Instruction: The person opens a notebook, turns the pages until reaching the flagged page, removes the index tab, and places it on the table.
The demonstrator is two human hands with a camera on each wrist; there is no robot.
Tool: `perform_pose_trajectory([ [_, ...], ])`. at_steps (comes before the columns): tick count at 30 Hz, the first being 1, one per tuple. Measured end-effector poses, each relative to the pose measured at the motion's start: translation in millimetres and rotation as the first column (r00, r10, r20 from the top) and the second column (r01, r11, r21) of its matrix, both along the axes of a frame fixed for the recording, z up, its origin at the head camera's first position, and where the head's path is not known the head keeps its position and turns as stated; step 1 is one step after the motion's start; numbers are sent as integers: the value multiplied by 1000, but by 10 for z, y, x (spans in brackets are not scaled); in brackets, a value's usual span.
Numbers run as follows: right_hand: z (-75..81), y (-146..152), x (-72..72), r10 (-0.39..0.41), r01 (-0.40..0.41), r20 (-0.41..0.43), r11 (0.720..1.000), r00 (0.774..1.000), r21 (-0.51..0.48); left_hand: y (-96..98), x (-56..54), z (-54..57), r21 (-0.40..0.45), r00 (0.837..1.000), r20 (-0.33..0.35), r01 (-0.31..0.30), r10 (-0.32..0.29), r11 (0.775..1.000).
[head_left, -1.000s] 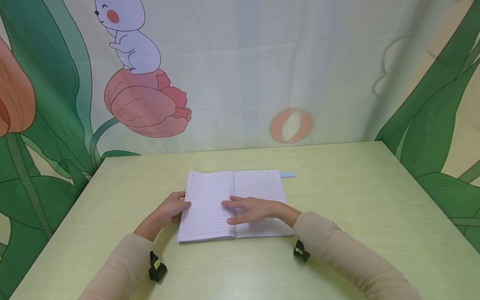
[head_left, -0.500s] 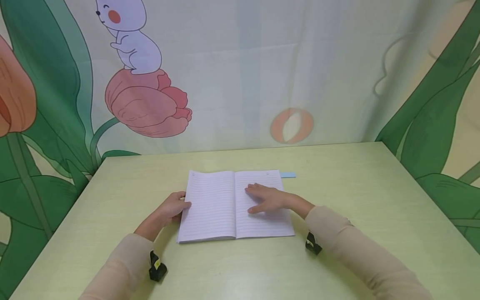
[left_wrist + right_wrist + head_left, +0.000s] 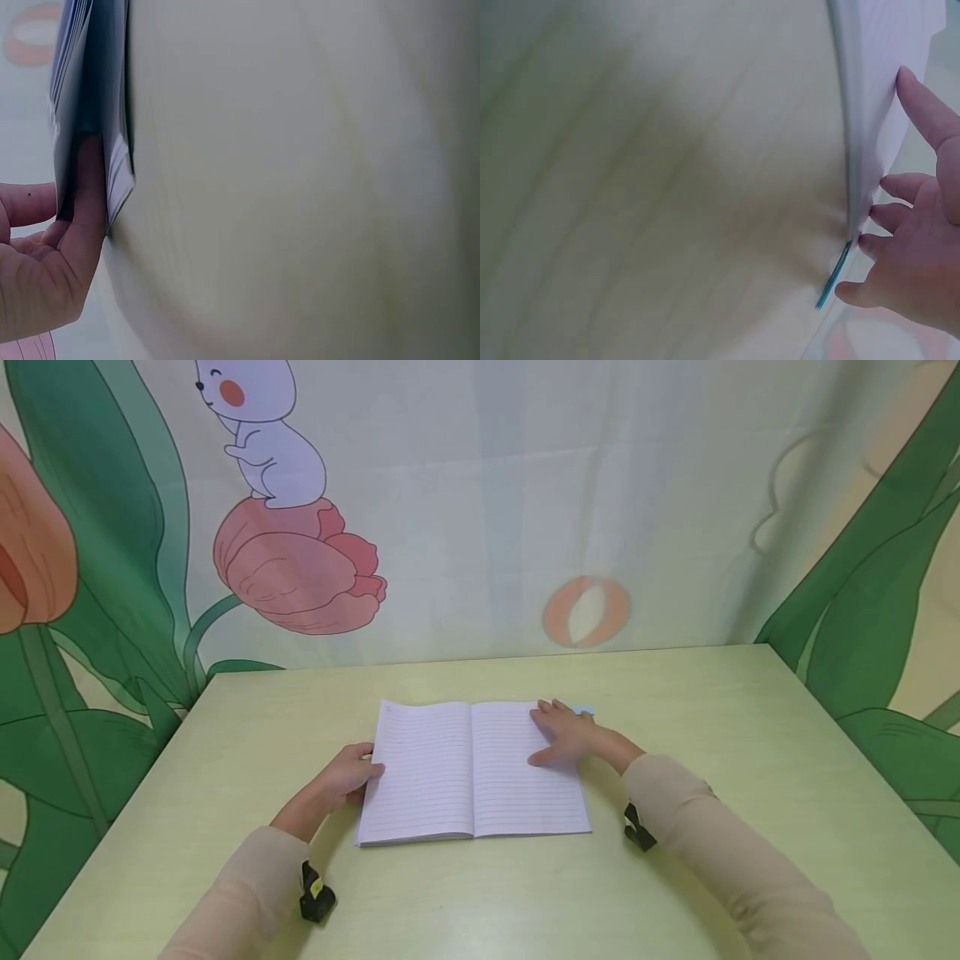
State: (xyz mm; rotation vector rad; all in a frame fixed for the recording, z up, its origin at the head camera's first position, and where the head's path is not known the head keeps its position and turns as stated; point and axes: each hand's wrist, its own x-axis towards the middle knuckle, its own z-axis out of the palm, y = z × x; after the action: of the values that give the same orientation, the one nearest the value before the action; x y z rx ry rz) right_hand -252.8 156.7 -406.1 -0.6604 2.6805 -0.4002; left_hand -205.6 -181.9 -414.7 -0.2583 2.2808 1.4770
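Much bench (image 3: pixel 720 777) surrounds the open book (image 3: pixel 423 785), long axis crosswise, fold (image 3: pixel 472 777) pointing away; left grip (image 3: pixel 348 774) pinches its left edge, right grip (image 3: pixel 564 737), spread wide, touches the right page (image 3: pixel 517 797).

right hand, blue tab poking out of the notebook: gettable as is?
Likely yes. The right hand is at the notebook's far right corner, little finger close to the blue tab, which juts past the edge; I see nothing between them.
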Motion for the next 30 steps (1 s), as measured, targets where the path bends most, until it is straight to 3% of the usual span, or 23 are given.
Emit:
perform_pose_trajectory([
  [15, 28, 45, 11, -133, 135, -41, 988, 990, 70, 14, -4, -3, 0, 1000, 6, -7, 7, 1000],
  [23, 20, 29, 18, -137, 142, -62, 987, 989, 72, 10, -8, -23, 7, 1000, -3, -8, 8, 1000],
  [30, -9, 21, 28, -122, 123, -58, 992, 991, 0, 11, -12, -24, 1, 1000, -8, -7, 7, 1000],
])
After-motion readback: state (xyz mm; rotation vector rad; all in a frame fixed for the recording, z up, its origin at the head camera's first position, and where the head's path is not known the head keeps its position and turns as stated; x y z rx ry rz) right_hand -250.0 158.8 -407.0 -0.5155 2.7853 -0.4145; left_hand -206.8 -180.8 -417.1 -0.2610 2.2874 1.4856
